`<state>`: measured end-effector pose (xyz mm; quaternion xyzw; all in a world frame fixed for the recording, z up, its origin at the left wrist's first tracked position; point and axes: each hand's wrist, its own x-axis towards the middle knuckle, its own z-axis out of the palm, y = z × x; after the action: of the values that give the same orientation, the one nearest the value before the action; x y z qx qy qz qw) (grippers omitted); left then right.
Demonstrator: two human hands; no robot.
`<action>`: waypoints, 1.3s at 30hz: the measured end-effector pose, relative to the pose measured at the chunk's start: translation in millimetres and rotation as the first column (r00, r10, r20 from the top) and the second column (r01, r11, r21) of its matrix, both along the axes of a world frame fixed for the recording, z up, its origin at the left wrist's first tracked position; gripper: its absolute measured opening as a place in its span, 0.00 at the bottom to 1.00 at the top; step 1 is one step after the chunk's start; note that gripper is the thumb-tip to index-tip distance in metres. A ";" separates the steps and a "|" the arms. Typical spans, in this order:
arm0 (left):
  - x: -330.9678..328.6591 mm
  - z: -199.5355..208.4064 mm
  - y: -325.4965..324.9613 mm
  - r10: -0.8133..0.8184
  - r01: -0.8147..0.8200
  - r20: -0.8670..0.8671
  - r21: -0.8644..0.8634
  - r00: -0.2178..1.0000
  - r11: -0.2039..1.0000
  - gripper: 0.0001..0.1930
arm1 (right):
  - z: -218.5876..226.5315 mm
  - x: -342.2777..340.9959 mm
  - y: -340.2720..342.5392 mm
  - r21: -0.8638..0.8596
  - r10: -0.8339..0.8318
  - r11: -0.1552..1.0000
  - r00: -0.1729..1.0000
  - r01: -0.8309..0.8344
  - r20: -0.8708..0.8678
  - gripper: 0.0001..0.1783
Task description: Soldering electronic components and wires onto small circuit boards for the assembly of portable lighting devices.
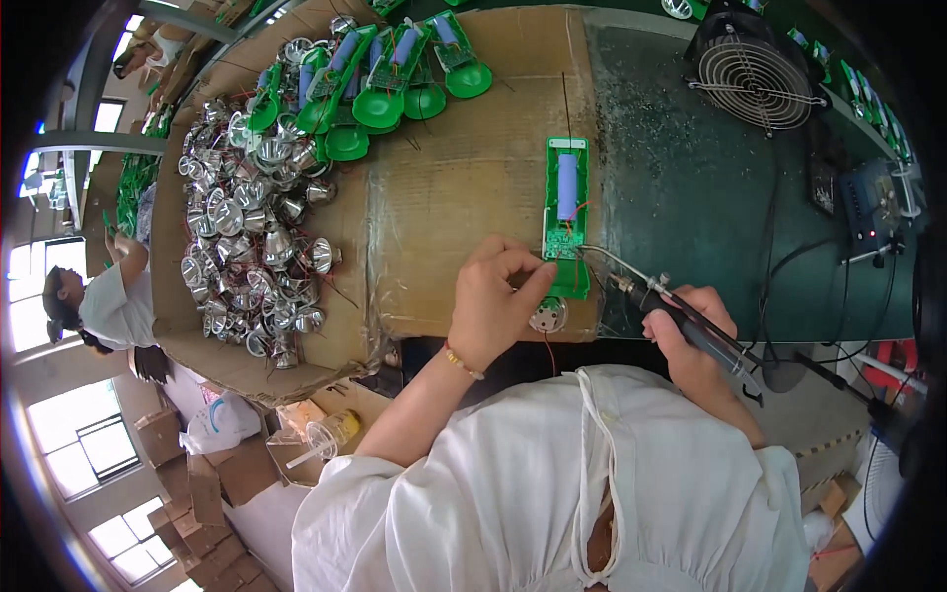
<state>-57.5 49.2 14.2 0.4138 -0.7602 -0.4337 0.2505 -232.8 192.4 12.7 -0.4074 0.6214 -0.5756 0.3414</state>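
Note:
A green plastic housing point(579, 286) lies lengthwise on the cardboard in front of me. In its upper part sits a blue cylindrical battery point(566, 187), with a small circuit board point(560, 245) below it and thin red wires. My left hand point(493, 296) is pinched at the housing's lower left side; what its fingertips hold, I cannot make out. My right hand point(702, 321) grips a soldering iron point(705, 340) with a thin curved metal tube along it, its tip end close to the board's right side. Partly behind my left fingers, a round silver reflector point(550, 318) sits at the housing's near end.
A cardboard box point(266, 390) full of silver reflector cups point(232, 217) stands at left, with several green housings point(380, 104) piled at its far end. At right are a fan with a wire guard point(755, 84), a blue soldering station point(873, 207) and cables. Another person point(113, 301) sits far left.

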 end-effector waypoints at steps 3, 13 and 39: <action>-2.4 -1.4 1.6 -0.003 0.003 -0.004 0.017 1.000 1.000 0.05 | -0.4 0.4 -2.6 -0.009 0.005 1.000 1.000 -0.005 0.000 0.08; -2.5 -7.2 -2.1 -0.051 0.051 0.011 0.018 0.999 0.999 0.06 | -2.2 3.5 -0.4 0.013 -0.001 1.000 1.000 0.001 -0.019 0.08; -11.4 11.3 -2.9 -0.068 0.077 0.213 -0.033 0.975 0.997 0.06 | -6.2 -12.8 8.2 -0.104 -0.245 0.959 0.957 0.262 0.155 0.10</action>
<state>-68.8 46.3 25.4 0.4245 -0.8059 -0.3804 0.1604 -245.6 200.6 6.4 -0.3031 0.6063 -0.6791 0.2817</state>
